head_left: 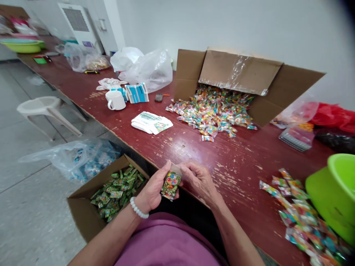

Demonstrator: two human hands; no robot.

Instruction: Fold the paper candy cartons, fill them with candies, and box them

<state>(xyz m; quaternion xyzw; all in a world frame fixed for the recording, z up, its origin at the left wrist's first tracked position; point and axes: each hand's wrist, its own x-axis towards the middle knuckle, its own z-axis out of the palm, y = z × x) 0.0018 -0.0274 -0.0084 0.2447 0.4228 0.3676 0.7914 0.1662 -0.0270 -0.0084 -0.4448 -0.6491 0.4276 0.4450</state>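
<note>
A small green printed candy box [170, 184] is held in front of my body, over the table's front edge. My left hand [157, 186] wraps round it from the left, with the thumb along its side. At its top end, a pale flap [175, 169] is pinched between the thumb and fingers of my right hand [197, 179]. Below and to the left stands an open carton [80, 212] with many similar green boxes [116, 192] in it. On the table lies a stack of flat, unfolded boxes [149, 122].
Wrapped candies [213, 111] spill from a tipped cardboard box [241, 72] at the back. More candies [299, 214] lie by a lime-green basin [332, 195] at right. A white mug [115, 100] stands at left; a plastic stool [41, 105] is on the floor.
</note>
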